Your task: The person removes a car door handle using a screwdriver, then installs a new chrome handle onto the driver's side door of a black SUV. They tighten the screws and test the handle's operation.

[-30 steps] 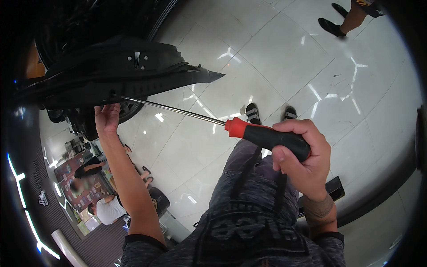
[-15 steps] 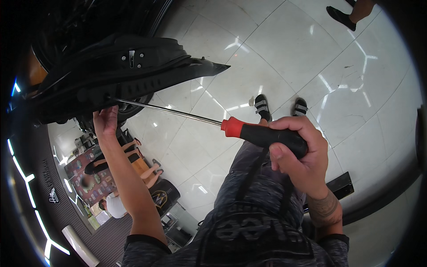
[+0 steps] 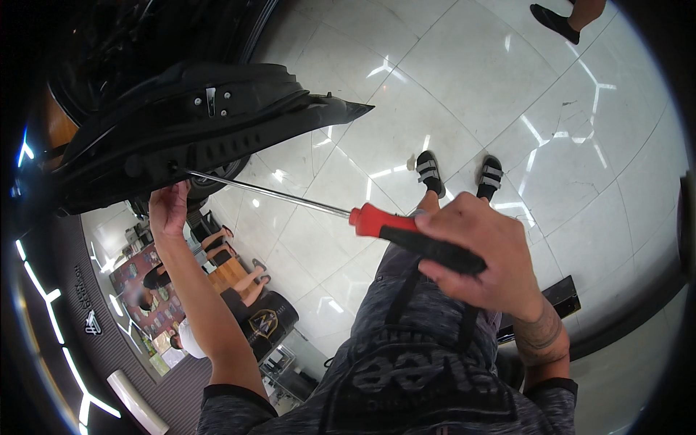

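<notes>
A long screwdriver (image 3: 290, 201) with a red and black handle reaches from right to left across the view. My right hand (image 3: 482, 257) is closed around its handle. The metal shaft's far end meets a dark hole in the edge of a black car door (image 3: 239, 138), where the tip is hidden. Just below that spot, my left hand (image 3: 170, 209) grips the door's lower edge, palm toward me, with its fingertips out of sight against the door. Higher on the door edge is a latch slot (image 3: 211, 102) with several bolts around it.
Shiny light floor tiles (image 3: 464, 94) lie beneath me. A person's dark shoe (image 3: 554, 23) shows at the top right. Beyond my left arm, people sit by a wooden table (image 3: 235, 275). A black box-like object (image 3: 562, 297) lies on the floor at the right.
My right hand has turned over the screwdriver handle, so its back now faces up. The handle has shifted slightly left and down. My left hand stays at the door's edge.
</notes>
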Demonstrator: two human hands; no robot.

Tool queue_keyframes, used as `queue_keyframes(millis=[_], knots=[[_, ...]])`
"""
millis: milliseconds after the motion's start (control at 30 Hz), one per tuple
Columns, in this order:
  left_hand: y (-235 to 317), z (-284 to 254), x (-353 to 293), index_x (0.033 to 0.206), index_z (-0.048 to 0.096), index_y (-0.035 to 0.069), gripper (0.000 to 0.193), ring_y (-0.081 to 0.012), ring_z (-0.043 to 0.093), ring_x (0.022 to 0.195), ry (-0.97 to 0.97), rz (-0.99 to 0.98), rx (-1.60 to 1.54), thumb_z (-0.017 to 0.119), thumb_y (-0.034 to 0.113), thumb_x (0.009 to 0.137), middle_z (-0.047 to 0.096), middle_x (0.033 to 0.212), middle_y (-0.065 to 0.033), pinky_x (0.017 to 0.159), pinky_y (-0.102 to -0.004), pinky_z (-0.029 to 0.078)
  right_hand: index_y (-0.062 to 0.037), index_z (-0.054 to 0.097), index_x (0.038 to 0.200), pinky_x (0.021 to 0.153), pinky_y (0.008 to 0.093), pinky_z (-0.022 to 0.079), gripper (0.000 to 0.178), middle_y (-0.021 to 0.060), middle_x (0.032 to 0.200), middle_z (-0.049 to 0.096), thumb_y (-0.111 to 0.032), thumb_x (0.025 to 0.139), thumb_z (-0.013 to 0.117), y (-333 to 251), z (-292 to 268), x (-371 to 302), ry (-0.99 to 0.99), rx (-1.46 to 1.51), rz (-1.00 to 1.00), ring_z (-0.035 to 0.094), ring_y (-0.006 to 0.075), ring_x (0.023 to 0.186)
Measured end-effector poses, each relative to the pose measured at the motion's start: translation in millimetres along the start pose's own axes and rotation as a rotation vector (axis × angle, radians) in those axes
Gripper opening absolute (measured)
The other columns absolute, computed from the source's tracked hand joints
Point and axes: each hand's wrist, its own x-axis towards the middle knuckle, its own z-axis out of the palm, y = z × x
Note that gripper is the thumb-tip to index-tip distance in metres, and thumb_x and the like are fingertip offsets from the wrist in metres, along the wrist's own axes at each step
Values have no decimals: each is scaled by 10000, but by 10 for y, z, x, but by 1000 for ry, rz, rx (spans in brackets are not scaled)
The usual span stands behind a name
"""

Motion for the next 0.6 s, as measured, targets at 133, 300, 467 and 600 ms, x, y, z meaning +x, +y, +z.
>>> queue_keyframes(millis=[133,300,467,600], knots=[[0,-70,14,1116,483,-123,304,-373,535,1017,114,169,141,490,63,876,547,1107,-223,888,-410,513,-86,605,1070,539,274,461,397,45,765,561,-132,692,716,-192,-103,65,-77,-13,-51,556,184,585],[-104,8,-35,1116,476,-124,328,-351,531,1044,55,71,8,504,105,884,535,1125,-232,887,-406,511,1,591,1010,538,228,438,331,83,732,603,-95,706,679,-459,-325,384,-71,284,441,578,125,593],[-339,58,62,1126,449,-130,451,-314,537,1035,168,209,-88,560,223,868,516,1141,-226,901,-409,487,26,575,990,512,200,417,281,97,752,615,-98,744,636,-692,-329,458,-134,-169,-150,541,82,574],[-459,147,80,936,490,-61,399,-215,536,823,326,340,-148,646,276,788,528,918,-127,740,-330,484,-23,567,999,530,262,428,280,112,695,574,-78,738,651,-921,-373,609,-48,64,381,567,217,563]])
